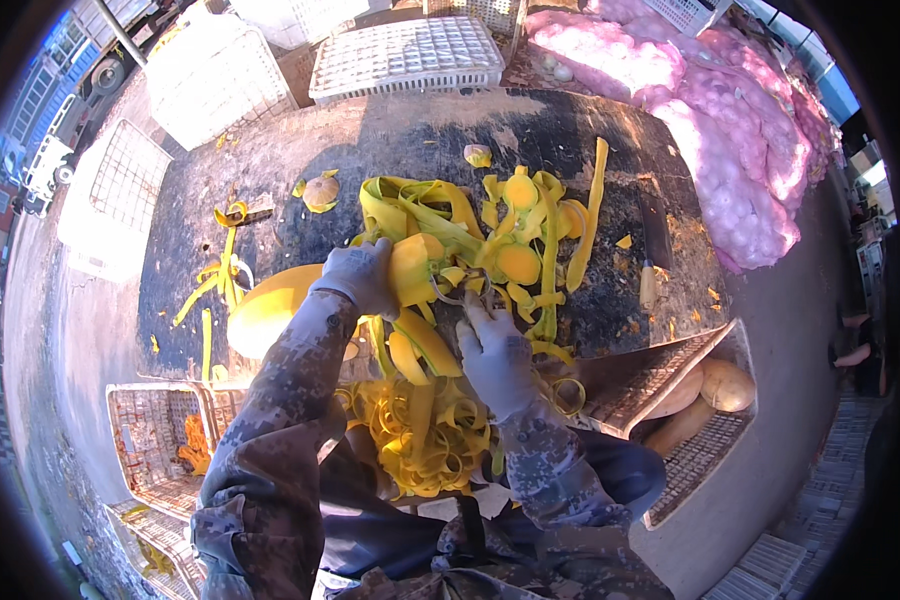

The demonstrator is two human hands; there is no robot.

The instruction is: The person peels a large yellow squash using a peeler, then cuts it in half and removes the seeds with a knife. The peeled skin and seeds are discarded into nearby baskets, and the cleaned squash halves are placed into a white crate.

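Observation:
My left hand [358,274], in a pale glove, grips the neck of a large, mostly peeled yellow squash [274,304]. The squash lies across the dark wooden board [435,124], its narrow end pointing right. In my gloved right hand [495,356] is a peeler [450,294] with a curved metal part, close to that narrow end; my fingers hide much of it. Long green-yellow peel strips [412,210] are heaped just beyond my hands. Cut round squash ends [519,262] lie among the peels to the right. More peel curls [427,442] fill a container between my knees.
A cleaver [654,232] with a wooden handle rests at the board's right. Unpeeled squashes [727,384] sit in a tilted crate [701,472] at lower right. Plastic crates [409,56] line the far edge; another crate [157,442] stands lower left. Pink net sacks [742,150] lie at far right.

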